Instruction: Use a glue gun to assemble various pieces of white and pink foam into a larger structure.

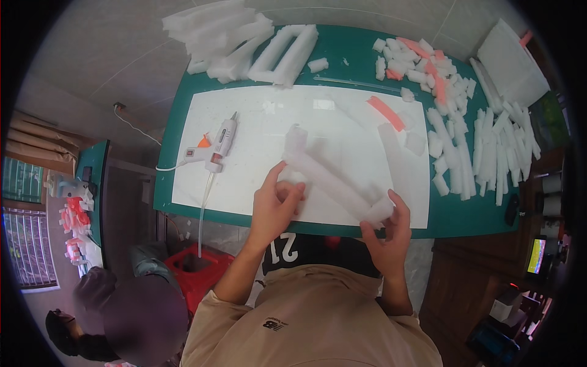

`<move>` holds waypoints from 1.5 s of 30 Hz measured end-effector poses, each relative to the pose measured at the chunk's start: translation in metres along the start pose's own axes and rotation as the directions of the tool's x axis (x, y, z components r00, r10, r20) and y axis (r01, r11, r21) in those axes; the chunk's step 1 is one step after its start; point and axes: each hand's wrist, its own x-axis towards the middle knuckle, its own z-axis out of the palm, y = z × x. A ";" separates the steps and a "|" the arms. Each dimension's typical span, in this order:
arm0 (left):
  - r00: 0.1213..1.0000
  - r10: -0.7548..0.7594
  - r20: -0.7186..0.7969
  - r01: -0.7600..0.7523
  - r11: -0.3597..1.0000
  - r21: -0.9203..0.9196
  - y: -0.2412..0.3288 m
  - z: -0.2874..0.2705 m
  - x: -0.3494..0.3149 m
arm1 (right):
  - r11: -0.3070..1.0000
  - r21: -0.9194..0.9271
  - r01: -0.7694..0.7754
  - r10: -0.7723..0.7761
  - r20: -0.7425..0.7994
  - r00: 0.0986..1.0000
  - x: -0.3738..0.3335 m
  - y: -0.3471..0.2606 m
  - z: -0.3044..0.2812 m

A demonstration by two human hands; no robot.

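Note:
A white foam strip (333, 188) slants over the white board (244, 183), with a short foam block standing at each end. My right hand (389, 235) pinches the block at the strip's near right end between thumb and fingers. At the far left end, the index fingertip of my left hand (278, 200) touches the strip's lower edge. The thumb of that hand stands apart from it, the other fingers are loosely curled, and nothing shows in its grip. Left of the strip lies a white glue gun (223, 144), a long translucent glue stick (205, 208) trailing from it past the table's edge.
Foam frames (284, 55) are stacked at the back left of the green table (165, 189). Small white and pink foam pieces (422, 64) are heaped at the back right, beside loose foam strips (495, 150). A red stool (195, 269) stands below. Another person (143, 318) is at lower left.

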 end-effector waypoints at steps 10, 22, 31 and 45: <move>0.994 0.088 -0.068 -0.089 0.996 -0.018 -0.008 0.008 0.013 | 0.999 0.043 -0.020 0.020 0.007 1.000 -0.002 0.003 -0.007; 0.988 0.156 -0.021 -0.144 0.950 0.279 0.007 0.012 0.031 | 0.995 0.102 -0.015 0.019 -0.034 0.999 -0.004 0.009 -0.014; 0.981 0.191 -0.020 -0.186 0.971 0.152 0.003 0.011 0.026 | 0.993 0.109 -0.034 0.041 -0.064 0.997 -0.004 0.005 -0.021; 0.994 0.061 0.089 -0.047 0.986 -0.157 -0.001 0.000 0.027 | 0.994 0.105 -0.025 0.039 -0.129 0.991 -0.002 0.000 -0.023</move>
